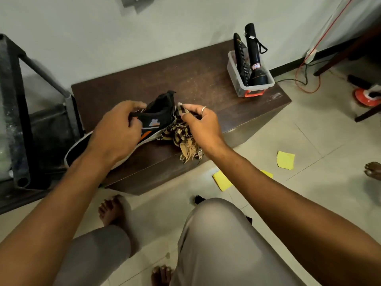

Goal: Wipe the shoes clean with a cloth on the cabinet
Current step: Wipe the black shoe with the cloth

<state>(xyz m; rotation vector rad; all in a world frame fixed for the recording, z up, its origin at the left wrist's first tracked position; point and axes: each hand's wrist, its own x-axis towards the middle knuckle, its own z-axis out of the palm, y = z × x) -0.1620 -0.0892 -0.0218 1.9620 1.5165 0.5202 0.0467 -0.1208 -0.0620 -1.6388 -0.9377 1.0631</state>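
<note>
My left grip (117, 129) is curled round the collar and laces of the black shoe (158, 112). My right grip (200, 122) pinches a fold of the checked cloth (181, 139) against the heel. The shoe lies slantwise on the bench (195, 79), and its toe seems to jut past the left edge. That is my main worry: if I rub hard at the heel while the left grip loosens, the shoe may pivot and slide off to the floor (309, 137). The cloth is badly frayed (loose threads trail over the front edge), so a strand could snag on the laces or drag the rag away as I wipe. The bench top looks dusty and scuffed, and grit from it might go straight back onto the sole.

The bench is dark wood, set against a pale wall (144, 38). A clear box (235, 79) at its far right corner holds a black torch (255, 58). Scraps of yellow paper (285, 159) lie on the tiled floor, wires (307, 83) run beyond, and a metal frame (16, 100) stands to my left.
</note>
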